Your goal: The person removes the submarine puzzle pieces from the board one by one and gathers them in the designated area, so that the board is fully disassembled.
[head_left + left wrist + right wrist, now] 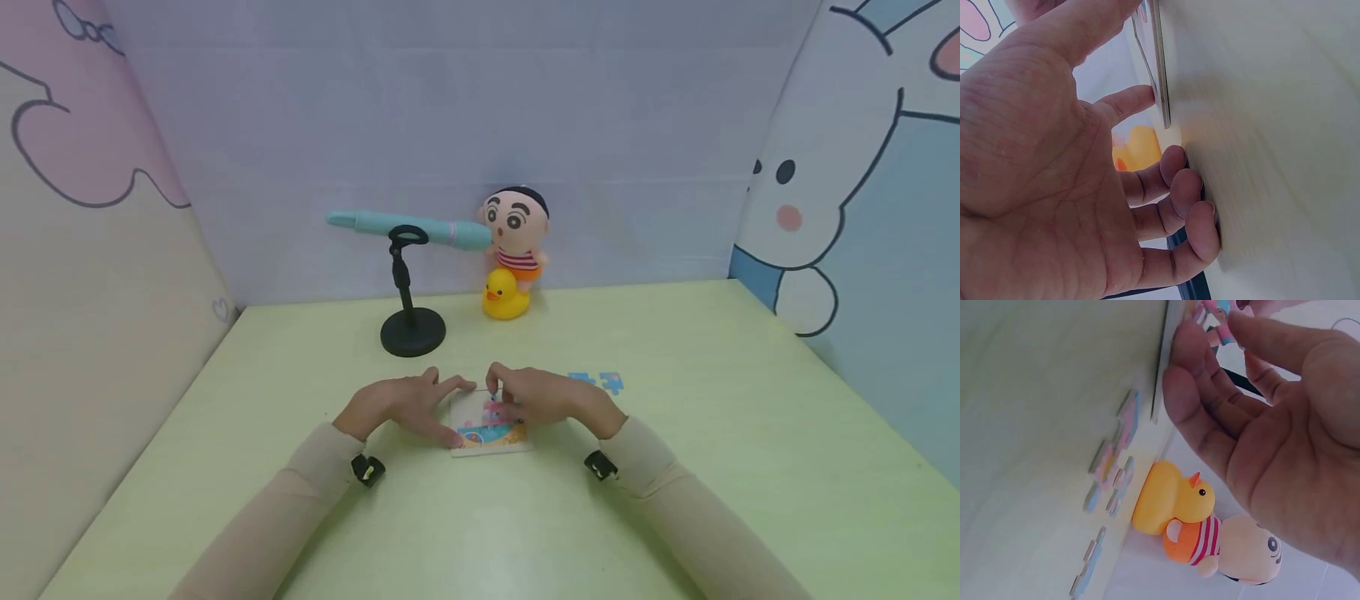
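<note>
A small square jigsaw puzzle board (467, 410) lies on the table, its lower part filled with a colourful picture and its upper left part bare and pale. My left hand (408, 407) touches the board's left side, thumb at the lower corner and index finger at the top edge. Its other fingers rest on the table, as the left wrist view shows. Over the board's right part, my right hand (538, 395) pinches a pink and blue puzzle piece (1225, 331) between thumb and fingers. Those fingers partly cover the picture.
Loose puzzle pieces (611, 382) lie right of the board; several show in the right wrist view. Behind stand a black stand (412, 332) holding a turquoise microphone-like object (468, 236), a yellow rubber duck (507, 300) and a plush doll (517, 229) against the back wall.
</note>
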`<state>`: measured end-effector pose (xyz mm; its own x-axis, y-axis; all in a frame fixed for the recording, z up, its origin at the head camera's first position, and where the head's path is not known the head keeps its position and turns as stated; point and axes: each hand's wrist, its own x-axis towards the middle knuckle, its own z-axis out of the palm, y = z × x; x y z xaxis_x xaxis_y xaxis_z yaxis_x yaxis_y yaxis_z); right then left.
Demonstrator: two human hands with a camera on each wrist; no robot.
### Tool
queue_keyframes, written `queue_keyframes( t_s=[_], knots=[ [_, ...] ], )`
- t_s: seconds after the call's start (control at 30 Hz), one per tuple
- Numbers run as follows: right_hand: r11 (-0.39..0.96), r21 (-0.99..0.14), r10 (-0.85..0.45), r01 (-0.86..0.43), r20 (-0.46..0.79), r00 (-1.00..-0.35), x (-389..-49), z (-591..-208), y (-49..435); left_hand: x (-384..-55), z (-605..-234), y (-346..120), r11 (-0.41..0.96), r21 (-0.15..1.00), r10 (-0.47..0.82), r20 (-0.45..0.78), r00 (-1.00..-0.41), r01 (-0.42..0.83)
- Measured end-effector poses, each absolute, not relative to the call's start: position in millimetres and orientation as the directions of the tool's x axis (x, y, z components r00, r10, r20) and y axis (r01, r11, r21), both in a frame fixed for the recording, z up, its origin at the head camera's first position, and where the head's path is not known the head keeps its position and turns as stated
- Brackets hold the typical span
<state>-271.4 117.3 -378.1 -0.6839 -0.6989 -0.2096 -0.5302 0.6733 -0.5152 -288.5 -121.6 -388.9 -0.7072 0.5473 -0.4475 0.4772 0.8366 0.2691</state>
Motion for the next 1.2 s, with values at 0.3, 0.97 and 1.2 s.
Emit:
queue_keyframes(
  t_s=[0.3,0.97,1.2],
  knots=[
    [0.603,-0.578,-0.742,-0.55,-0.153,-0.653,-273.6,-370.9,124.1,-288.2,-390.4,-120.8,0.843,0.274,0.537,-0.456,-0.71,0.462],
    [0.699,-0.616,-0.653,-0.363,-0.343,-0.676,-289.3,-341.7,200.1,-284.2,-389.4,-119.5,0.845,0.289,0.535,-0.453,-0.713,0.45],
    [0.743,-0.608,-0.602,-0.279,-0.427,-0.674,-295.9,-346.4,222.3,-286.5,-388.0,-120.7,0.835,0.282,0.55,-0.436,-0.713,0.472]
  ],
)
